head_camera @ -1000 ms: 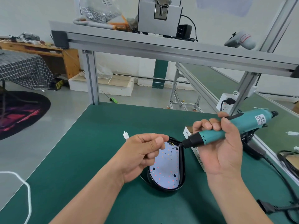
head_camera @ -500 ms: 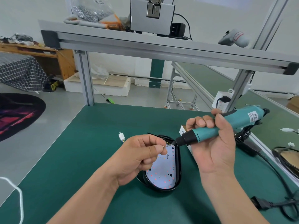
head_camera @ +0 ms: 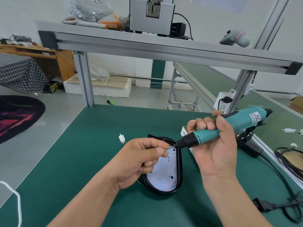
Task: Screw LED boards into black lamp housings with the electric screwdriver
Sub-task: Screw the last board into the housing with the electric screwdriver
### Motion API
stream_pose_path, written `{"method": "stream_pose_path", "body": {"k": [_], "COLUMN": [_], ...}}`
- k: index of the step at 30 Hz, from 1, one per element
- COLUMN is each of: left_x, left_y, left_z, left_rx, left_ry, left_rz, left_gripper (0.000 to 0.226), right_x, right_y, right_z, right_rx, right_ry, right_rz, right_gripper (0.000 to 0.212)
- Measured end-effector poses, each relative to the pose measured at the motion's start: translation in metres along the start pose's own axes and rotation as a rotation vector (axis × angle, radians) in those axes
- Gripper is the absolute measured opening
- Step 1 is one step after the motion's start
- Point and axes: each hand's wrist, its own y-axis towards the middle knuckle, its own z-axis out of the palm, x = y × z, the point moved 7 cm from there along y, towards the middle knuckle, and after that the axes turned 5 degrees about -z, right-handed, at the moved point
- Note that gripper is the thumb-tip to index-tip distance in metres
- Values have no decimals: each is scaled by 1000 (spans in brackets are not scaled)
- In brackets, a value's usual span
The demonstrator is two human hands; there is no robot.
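Black lamp housing (head_camera: 179, 163) lying on the green tabletop (head_camera: 82, 153), LED board (head_camera: 164, 176) seated inside it (red dots showing), left hand (head_camera: 139, 159) pinching a small screw (head_camera: 165, 149) against the bit, right hand (head_camera: 213, 145) wrapped around the teal electric screwdriver (head_camera: 221, 130) above the housing's far end.

The left hand (head_camera: 141, 161) covers the housing's (head_camera: 179, 167) upper left rim and that corner of the board (head_camera: 165, 174). The screw (head_camera: 164, 149) pinched in its fingertips is too small to make out beyond a metal speck. The right hand (head_camera: 214, 149) wraps the screwdriver's (head_camera: 205, 136) middle and hides most of the box (head_camera: 184, 131). The screwdriver's label is unreadable. The cable (head_camera: 277, 172) runs off the right edge; both forearms are cut off below.
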Motion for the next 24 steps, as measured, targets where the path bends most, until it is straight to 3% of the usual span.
{"method": "stream_pose_path", "body": {"k": [24], "left_x": [-2], "left_y": [0], "left_z": [5], "left_rx": [-32], "left_ry": [51], "left_rz": [-27], "left_gripper": [14], "right_x": [-1], "right_y": [0], "right_z": [1], "right_rx": [67], "right_ry": [-49], "right_rz": [13], "right_gripper": [10]}}
